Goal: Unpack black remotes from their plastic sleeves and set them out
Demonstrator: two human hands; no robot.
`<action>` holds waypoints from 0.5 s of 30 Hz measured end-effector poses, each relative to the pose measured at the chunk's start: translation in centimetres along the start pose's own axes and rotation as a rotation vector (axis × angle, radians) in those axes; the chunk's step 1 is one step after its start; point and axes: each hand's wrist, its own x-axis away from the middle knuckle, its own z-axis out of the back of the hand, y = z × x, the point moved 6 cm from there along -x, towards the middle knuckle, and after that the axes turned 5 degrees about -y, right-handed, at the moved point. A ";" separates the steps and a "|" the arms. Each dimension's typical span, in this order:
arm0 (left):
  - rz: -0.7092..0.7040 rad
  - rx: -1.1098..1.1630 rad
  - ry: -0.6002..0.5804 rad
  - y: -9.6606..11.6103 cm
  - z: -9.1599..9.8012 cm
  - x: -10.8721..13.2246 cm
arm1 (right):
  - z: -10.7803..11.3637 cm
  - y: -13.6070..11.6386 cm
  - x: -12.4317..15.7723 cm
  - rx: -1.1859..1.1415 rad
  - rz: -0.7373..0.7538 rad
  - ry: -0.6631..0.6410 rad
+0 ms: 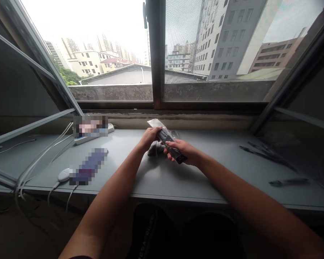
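A clear plastic packet with something dark inside is held slantwise above the grey shelf top. My left hand pinches its upper left edge near the pale, flat end. Lower down, my right hand wraps round the packet, thumb on top and fingers underneath. What the packet contains cannot be made out. Behind and below my hands, a dark bundle in clear wrapping lies on the surface, partly hidden by them.
Dark cables and a slim dark packet lie at the right. To the left are a white power strip, a blurred-out flat object, a round white puck and white cables. Metal posts flank the window.
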 end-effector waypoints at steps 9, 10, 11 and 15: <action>0.051 -0.018 -0.035 -0.2 -0.3 0.1 | -0.1 -0.1 0.2 0.029 -0.022 0.003; 0.049 -0.014 -0.028 -0.2 -0.3 0.1 | -0.1 -0.2 0.3 0.032 -0.031 0.003; 0.038 -0.004 -0.007 -0.2 -0.1 0.0 | -0.2 -0.2 0.3 0.035 -0.040 0.001; -0.047 0.095 0.167 0.3 1.7 -0.4 | -0.4 -0.6 0.7 0.049 -0.092 0.009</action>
